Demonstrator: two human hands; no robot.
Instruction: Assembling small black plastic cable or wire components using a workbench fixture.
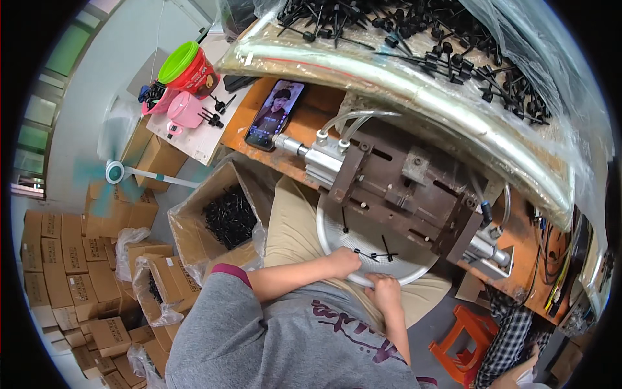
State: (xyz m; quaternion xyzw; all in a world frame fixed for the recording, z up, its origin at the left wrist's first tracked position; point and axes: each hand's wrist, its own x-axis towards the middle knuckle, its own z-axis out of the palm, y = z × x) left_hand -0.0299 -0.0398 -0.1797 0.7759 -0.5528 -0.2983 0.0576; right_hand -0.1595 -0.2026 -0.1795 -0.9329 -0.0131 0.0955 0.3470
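Lying in a mesh basket [413,258] on the lap [295,223], presumably for easy reach, black parts [390,257] adjoin the curled left hand [342,262], the right hand [385,292] bending at the rim, both hands' hold indeterminable.

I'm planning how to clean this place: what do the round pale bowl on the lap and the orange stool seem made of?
Round, pale mesh bowl: probably satin metal, from its fine perforations and greyish sheen, though plastic is possible.
Orange, open-sided stool: likely smooth moulded plastic; the even colour suggests so.
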